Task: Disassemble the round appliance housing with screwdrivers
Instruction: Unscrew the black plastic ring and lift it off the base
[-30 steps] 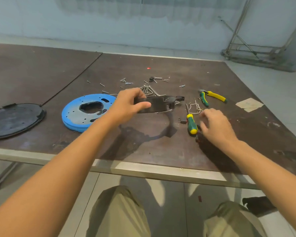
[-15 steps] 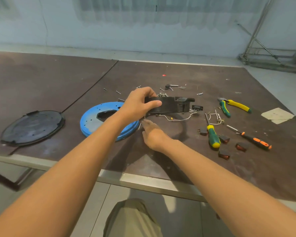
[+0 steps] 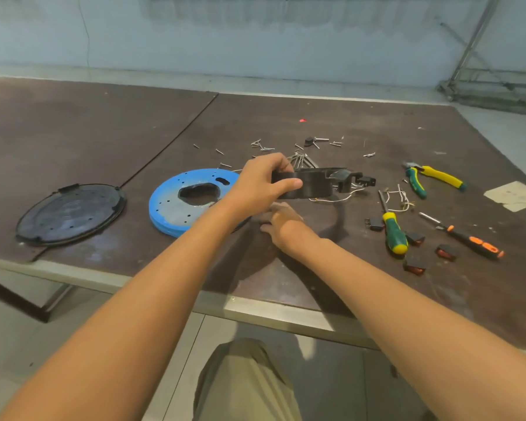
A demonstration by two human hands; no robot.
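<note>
My left hand grips the black curved housing part by its left end and holds it level above the brown table. Thin white wires hang from the part's underside. My right hand lies low over the table just beneath my left hand; its fingertips are hidden behind my left wrist. The blue round plate lies flat to the left of both hands. A green-and-yellow screwdriver and an orange-and-black screwdriver lie on the table to the right, untouched.
A black round cover lies at the far left near the table's front edge. Loose screws are scattered behind the hands. Green-and-yellow pliers, cut wires, small black switches and a paper scrap lie at the right.
My right hand left the spot by the green screwdriver and moved left to under my left hand. My left hand kept holding the black part. The camera view shifted left.
</note>
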